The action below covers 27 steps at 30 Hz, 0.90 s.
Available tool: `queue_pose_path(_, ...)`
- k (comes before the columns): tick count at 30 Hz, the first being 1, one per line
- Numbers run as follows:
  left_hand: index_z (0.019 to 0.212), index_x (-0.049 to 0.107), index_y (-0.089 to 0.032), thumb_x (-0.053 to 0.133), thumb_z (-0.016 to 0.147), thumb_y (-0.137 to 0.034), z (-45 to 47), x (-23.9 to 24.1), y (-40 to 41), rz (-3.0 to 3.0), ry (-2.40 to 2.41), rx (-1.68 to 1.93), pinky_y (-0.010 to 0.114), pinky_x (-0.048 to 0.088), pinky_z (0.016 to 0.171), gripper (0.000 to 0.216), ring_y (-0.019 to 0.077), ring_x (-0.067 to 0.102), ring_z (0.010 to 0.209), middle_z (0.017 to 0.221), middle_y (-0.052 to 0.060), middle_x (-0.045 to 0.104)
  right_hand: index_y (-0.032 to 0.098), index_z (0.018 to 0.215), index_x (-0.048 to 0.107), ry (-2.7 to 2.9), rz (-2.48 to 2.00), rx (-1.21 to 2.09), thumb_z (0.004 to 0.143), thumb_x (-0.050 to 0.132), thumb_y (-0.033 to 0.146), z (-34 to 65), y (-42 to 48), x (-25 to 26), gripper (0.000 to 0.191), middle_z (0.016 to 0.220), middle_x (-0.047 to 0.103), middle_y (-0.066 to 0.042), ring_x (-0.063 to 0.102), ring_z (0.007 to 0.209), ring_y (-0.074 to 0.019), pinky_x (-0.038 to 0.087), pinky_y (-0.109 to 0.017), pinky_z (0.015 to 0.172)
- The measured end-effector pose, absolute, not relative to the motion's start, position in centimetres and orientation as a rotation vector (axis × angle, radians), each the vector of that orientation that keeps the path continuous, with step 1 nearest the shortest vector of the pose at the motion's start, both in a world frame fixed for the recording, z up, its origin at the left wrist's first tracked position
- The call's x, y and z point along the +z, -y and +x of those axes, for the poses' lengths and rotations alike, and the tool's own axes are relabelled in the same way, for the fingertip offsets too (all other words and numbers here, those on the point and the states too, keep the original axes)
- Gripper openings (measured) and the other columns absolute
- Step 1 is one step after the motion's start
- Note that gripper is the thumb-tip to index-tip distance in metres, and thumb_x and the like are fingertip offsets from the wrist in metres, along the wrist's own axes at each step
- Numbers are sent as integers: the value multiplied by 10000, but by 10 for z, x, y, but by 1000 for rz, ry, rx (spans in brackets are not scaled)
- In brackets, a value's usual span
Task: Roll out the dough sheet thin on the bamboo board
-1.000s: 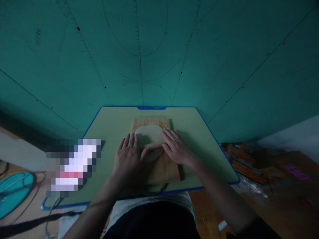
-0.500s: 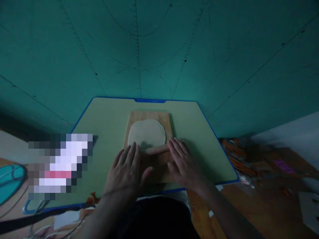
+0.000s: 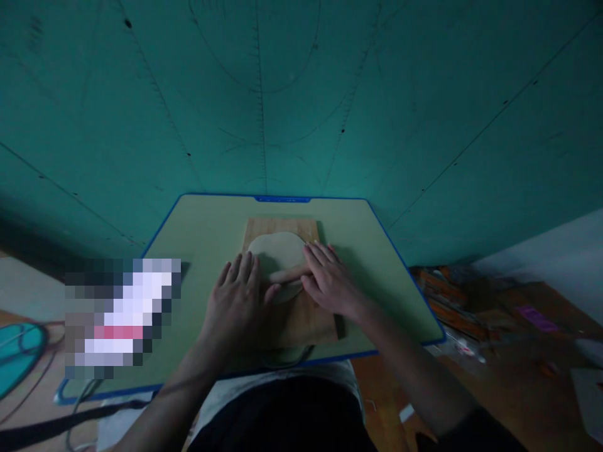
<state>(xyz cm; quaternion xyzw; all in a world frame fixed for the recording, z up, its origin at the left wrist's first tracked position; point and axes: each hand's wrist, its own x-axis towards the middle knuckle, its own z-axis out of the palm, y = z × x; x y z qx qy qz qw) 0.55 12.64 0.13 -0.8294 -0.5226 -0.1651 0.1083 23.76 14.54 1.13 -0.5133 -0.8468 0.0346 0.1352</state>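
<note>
A flat, rounded sheet of pale dough (image 3: 279,246) lies on a wooden board (image 3: 301,323). Across the dough, slightly slanted, runs a thin wooden rolling pin (image 3: 288,274). My left hand (image 3: 238,292) is flat over its left end, fingers stretched forward and thumb out to the side. Over the right end lies my right hand (image 3: 330,276), likewise with straight fingers. Both palms press down on the pin without fingers wrapped round it. The pin's ends are hidden under the hands, and a strip of dough shows on the near side of the pin.
The board rests on a pale table top (image 3: 372,270) with a blue edge, against a green wall (image 3: 292,125). A pixelated bright object (image 3: 127,307) stands at the table's left. Cables hang at lower left. Cardboard and clutter (image 3: 452,307) lie on the right.
Both hands and the rolling pin have moved forward over the dough, away from my body. More of the board's near part shows now. The view has tilted slightly upward.
</note>
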Motion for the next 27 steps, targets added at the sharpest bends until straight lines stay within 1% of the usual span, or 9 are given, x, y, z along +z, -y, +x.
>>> queue_pose_path(2, 1373, 531, 21, 367, 1028, -518, 4, 1, -114, -2466, 1466, -497, 542, 466, 1072, 661, 401, 540, 1351, 1429, 309, 555, 17, 1536, 376, 2434, -1459, 85, 976, 437, 335, 241, -131, 5, 647, 1604, 395, -198, 312, 1517, -307, 235, -536, 1264)
queue_pose_path(5, 1457, 456, -11, 387, 1013, -318, 2, 0, -80, -2518, 1301, -567, 468, 507, 1036, 544, 340, 583, 1319, 1423, 258, 586, 48, 1584, 278, 2421, -1414, 87, 996, 440, 344, 255, -93, -4, 679, 1634, 342, -188, 234, 1548, -295, 289, -541, 1245)
queue_pose_path(8, 1490, 443, -44, 405, 957, -190, 0, 2, -56, -2551, 1218, -581, 455, 500, 1045, 553, 328, 560, 1342, 1441, 219, 585, 115, 1619, 204, 2455, -1387, 139, 1013, 462, 357, 270, -66, -3, 702, 1654, 310, -159, 215, 1556, -281, 331, -533, 1230)
queue_pose_path(10, 1474, 480, -68, 430, 942, -169, -2, 5, -56, -2604, 1231, -587, 458, 519, 1020, 544, 327, 576, 1321, 1435, 201, 597, 155, 1624, 209, 2484, -1363, 202, 1025, 459, 354, 277, -64, 4, 679, 1648, 330, -142, 258, 1543, -271, 355, -516, 1221)
queue_pose_path(13, 1395, 585, -147, 467, 922, -130, -7, 5, -74, -2703, 1318, -739, 401, 582, 874, 488, 271, 688, 1126, 1284, 144, 710, 212, 1619, 254, 2510, -1305, 302, 1035, 464, 391, 283, -81, 19, 646, 1626, 382, -120, 340, 1511, -264, 376, -497, 1212)
queue_pose_path(16, 1316, 652, -223, 506, 894, -112, -19, 2, -90, -2743, 1478, -900, 367, 593, 806, 459, 239, 705, 1002, 1161, 94, 760, 246, 1596, 322, 2437, -1283, 352, 1036, 454, 455, 288, -107, 31, 612, 1612, 414, -112, 405, 1475, -263, 406, -480, 1187)
queue_pose_path(20, 1200, 702, -203, 520, 943, -335, -40, 3, -91, -2467, 1877, -1277, 354, 598, 745, 341, 257, 723, 906, 1068, 112, 765, 208, 1461, 526, 2127, -1454, 351, 1034, 425, 407, 289, -143, 29, 482, 1431, 596, -143, 559, 1333, -267, 499, -457, 1082)
queue_pose_path(24, 1257, 635, -174, 540, 887, -628, -50, 11, -85, -2071, 2485, -1753, 316, 565, 563, 593, 230, 692, 691, 934, 85, 747, 162, 1301, 648, 2050, -1654, 405, 981, 488, 317, 268, -173, 14, 390, 1128, 688, -129, 687, 1020, -240, 564, -375, 885)
queue_pose_path(27, 1278, 602, -169, 600, 807, -698, -51, 14, -85, -1912, 2672, -1893, 311, 539, 530, 708, 220, 660, 660, 908, 72, 734, 178, 1173, 702, 2121, -1754, 282, 965, 527, 321, 244, -184, 7, 307, 1031, 671, -107, 672, 947, -231, 538, -341, 828)
